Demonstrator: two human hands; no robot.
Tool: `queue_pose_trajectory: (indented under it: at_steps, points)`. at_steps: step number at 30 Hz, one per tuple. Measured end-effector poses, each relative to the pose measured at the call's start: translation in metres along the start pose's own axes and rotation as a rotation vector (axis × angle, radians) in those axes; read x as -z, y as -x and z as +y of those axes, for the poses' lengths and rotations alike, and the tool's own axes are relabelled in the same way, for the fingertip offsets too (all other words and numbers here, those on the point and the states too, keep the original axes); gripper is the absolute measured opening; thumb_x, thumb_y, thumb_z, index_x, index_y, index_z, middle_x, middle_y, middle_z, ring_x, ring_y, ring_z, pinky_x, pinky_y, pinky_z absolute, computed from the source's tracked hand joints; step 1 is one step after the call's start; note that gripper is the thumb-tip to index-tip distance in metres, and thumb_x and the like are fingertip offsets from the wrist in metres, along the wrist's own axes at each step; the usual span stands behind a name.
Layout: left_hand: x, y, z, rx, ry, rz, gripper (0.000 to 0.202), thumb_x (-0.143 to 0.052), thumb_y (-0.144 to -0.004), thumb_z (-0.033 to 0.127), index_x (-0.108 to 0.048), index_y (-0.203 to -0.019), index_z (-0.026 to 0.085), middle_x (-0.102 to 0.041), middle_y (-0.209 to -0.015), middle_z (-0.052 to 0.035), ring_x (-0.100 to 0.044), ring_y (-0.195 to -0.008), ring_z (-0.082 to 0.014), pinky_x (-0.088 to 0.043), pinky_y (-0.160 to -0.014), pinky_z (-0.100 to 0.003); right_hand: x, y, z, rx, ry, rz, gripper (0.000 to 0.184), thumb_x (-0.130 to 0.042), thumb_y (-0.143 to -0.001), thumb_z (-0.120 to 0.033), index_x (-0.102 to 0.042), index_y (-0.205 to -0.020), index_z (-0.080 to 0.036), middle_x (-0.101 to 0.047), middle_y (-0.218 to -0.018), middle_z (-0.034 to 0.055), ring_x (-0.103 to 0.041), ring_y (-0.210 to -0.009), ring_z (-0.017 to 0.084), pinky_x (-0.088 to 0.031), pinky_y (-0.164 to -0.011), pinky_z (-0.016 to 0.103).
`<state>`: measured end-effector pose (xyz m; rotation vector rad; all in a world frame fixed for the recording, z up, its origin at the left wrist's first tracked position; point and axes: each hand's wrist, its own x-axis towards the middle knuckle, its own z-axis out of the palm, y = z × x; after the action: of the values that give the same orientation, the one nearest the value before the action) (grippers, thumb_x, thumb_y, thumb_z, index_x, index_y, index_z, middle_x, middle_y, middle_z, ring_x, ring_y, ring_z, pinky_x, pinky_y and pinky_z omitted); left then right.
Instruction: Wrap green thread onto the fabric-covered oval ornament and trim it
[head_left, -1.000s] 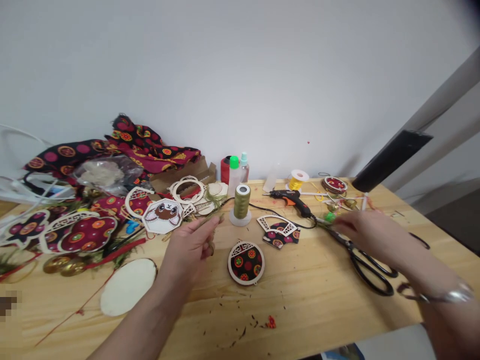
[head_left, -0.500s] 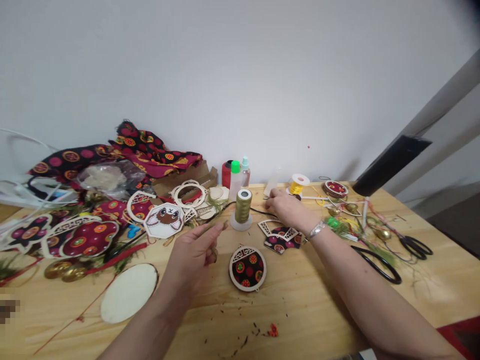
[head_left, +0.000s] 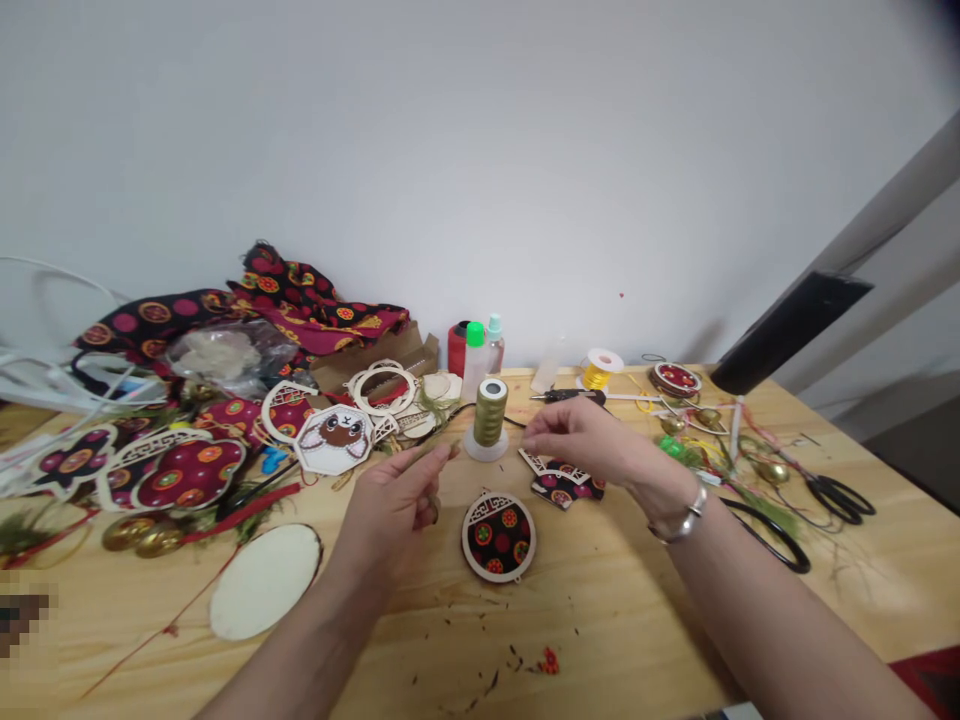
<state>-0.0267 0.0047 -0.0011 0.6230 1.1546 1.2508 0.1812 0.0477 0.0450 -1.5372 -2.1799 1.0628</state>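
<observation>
My left hand (head_left: 397, 495) hovers over the wooden table (head_left: 637, 600), thumb and fingers pinched on a thin olive-green strand (head_left: 442, 450) that points toward the olive thread spool (head_left: 489, 410). My right hand (head_left: 581, 435), with a metal bracelet on its wrist, is just right of the spool. Its fingertips are pinched together, and what they hold is too fine to see. This hand partly covers a fan-shaped fabric ornament (head_left: 559, 482). A round wood-framed fabric ornament (head_left: 499, 535) lies on the table between my hands.
A glue gun (head_left: 574, 396), a yellow spool (head_left: 600, 368) and small bottles (head_left: 474, 358) stand behind the spool. Black scissors (head_left: 776, 538) and a smaller pair (head_left: 840, 495) lie right. Patterned fabric (head_left: 285, 300), wooden frames, an octagonal sheep piece (head_left: 334, 440) and an oval wood slice (head_left: 264, 580) crowd the left.
My right hand left the scissors at the right, reached behind the spool near the glue gun, then drew back beside the spool, pinched. My left hand barely moved.
</observation>
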Motion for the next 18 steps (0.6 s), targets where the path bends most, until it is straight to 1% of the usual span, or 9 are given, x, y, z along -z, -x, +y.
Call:
queue_pose_trajectory:
  at_steps: [2,4,6,8,10,12,14,16,18]
  points:
    - [-0.001,0.000,0.000,0.002,0.010,-0.008,0.025,-0.078,-0.059,0.033,-0.067,-0.069,0.013,-0.038,-0.045,0.0090,-0.026,-0.037,-0.0013,-0.016,-0.036,-0.015,-0.012,0.005,-0.007,-0.073,-0.320,-0.077,0.019,-0.058,-0.077,-0.033,-0.064,-0.079,-0.014,-0.053,-0.056,-0.0029,-0.037,-0.041,0.005,-0.028,-0.040,0.019]
    - [-0.001,0.000,-0.001,0.004,0.013,-0.002,0.026,-0.078,-0.058,0.033,-0.067,-0.070,0.013,-0.036,-0.045,0.0095,-0.025,-0.037,-0.0013,-0.015,-0.036,-0.015,-0.025,0.008,-0.010,-0.094,-0.522,-0.110,0.018,-0.061,-0.075,-0.032,-0.063,-0.075,-0.014,-0.056,-0.057,-0.0020,-0.037,-0.040,0.003,-0.025,-0.039,0.018]
    - [-0.001,0.000,-0.001,0.003,0.017,0.009,0.026,-0.078,-0.058,0.033,-0.066,-0.068,0.013,-0.036,-0.045,0.0095,-0.025,-0.037,-0.0014,-0.015,-0.036,-0.015,-0.034,0.008,-0.011,-0.087,-0.658,-0.128,0.018,-0.062,-0.074,-0.031,-0.061,-0.073,-0.013,-0.062,-0.066,0.0016,-0.042,-0.043,0.003,-0.026,-0.039,0.017]
    - [0.000,-0.001,-0.001,0.000,0.021,0.011,0.025,-0.078,-0.058,0.033,-0.065,-0.066,0.013,-0.037,-0.045,0.0092,-0.025,-0.037,-0.0015,-0.016,-0.036,-0.016,-0.034,0.006,-0.015,-0.086,-0.668,-0.131,0.018,-0.060,-0.076,-0.030,-0.060,-0.073,-0.013,-0.065,-0.069,0.0035,-0.044,-0.044,0.003,-0.027,-0.039,0.016]
    - [0.001,-0.001,-0.001,-0.006,0.031,0.001,0.024,-0.078,-0.059,0.033,-0.064,-0.066,0.013,-0.037,-0.045,0.0092,-0.025,-0.037,-0.0016,-0.017,-0.036,-0.016,-0.023,0.003,-0.025,-0.046,-0.572,-0.107,0.016,-0.059,-0.077,-0.028,-0.061,-0.071,-0.013,-0.065,-0.066,0.0030,-0.043,-0.043,0.003,-0.029,-0.038,0.016]
    - [0.001,-0.001,0.000,-0.012,0.042,-0.020,0.023,-0.078,-0.060,0.032,-0.064,-0.065,0.013,-0.035,-0.045,0.0098,-0.025,-0.037,-0.0014,-0.016,-0.036,-0.016,-0.004,-0.004,-0.040,0.043,-0.488,-0.055,0.017,-0.059,-0.078,-0.027,-0.062,-0.068,-0.013,-0.065,-0.065,0.0032,-0.043,-0.044,0.003,-0.030,-0.039,0.016]
    - [0.001,0.000,0.001,-0.023,0.049,-0.027,0.023,-0.078,-0.059,0.032,-0.064,-0.065,0.013,-0.035,-0.045,0.0099,-0.025,-0.037,-0.0013,-0.017,-0.037,-0.016,0.021,-0.014,-0.056,0.104,-0.505,0.008,0.020,-0.061,-0.077,-0.027,-0.062,-0.065,-0.012,-0.066,-0.067,0.0046,-0.041,-0.044,0.002,-0.028,-0.038,0.015]
    - [0.001,0.000,0.002,-0.025,0.042,-0.012,0.025,-0.078,-0.058,0.032,-0.065,-0.066,0.013,-0.037,-0.045,0.0094,-0.026,-0.037,-0.0016,-0.017,-0.037,-0.016,0.044,-0.025,-0.068,0.091,-0.557,0.062,0.018,-0.061,-0.079,-0.022,-0.062,-0.065,-0.010,-0.065,-0.068,0.0052,-0.040,-0.044,0.002,-0.025,-0.037,0.015]
    - [0.000,0.001,0.002,-0.021,0.031,-0.003,0.026,-0.078,-0.057,0.034,-0.067,-0.068,0.013,-0.038,-0.045,0.0089,-0.027,-0.037,-0.0019,-0.017,-0.036,-0.016,0.062,-0.034,-0.075,0.072,-0.651,0.118,0.014,-0.061,-0.079,-0.017,-0.059,-0.066,-0.010,-0.066,-0.070,0.0057,-0.039,-0.043,0.001,-0.022,-0.035,0.014]
